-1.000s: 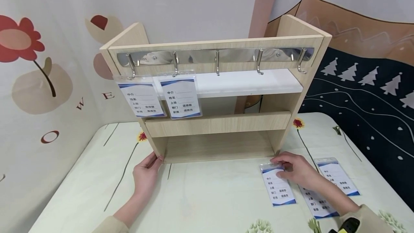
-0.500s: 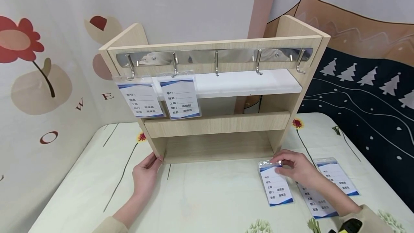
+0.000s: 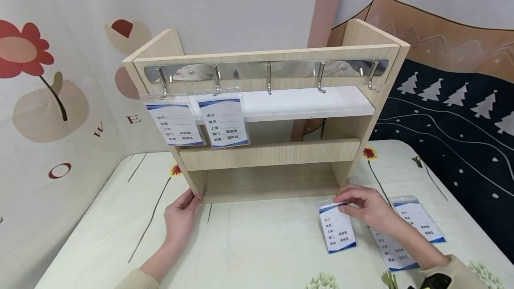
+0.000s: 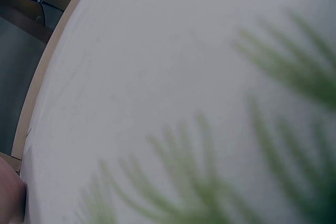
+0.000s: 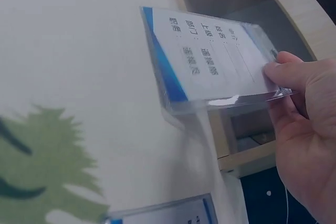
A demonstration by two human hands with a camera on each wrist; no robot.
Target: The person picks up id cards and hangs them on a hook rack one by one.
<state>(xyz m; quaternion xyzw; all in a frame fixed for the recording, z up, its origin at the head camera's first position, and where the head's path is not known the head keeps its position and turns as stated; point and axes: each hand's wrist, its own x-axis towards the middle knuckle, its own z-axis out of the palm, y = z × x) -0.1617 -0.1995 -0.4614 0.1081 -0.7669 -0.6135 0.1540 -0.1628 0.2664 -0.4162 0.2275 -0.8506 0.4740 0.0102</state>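
My right hand (image 3: 367, 206) pinches a name badge in a clear plastic holder (image 3: 338, 230) by its top edge, in front of the shelf's lower right corner. In the right wrist view, thumb and fingers grip one end of this badge (image 5: 205, 59), and its far end stands off the cloth. At the lower left corner of the wooden desk shelf (image 3: 270, 151), my left hand (image 3: 180, 218) holds the base of the side panel. Two similar badges, a left one (image 3: 175, 124) and a right one (image 3: 224, 121), hang from the first two hooks of the metal hook rail (image 3: 249, 74).
Two more badges, a nearer one (image 3: 395, 249) and a farther one (image 3: 419, 218), lie on the flowered tablecloth (image 3: 257, 244) by the right forearm. Three hooks on the rail's right part hold nothing. A dark patterned curtain (image 3: 449, 146) borders the table at the right.
The right hand has shifted slightly left and up with its badge, whose lower end has swung left and risen. The left hand and shelf stay as they were.
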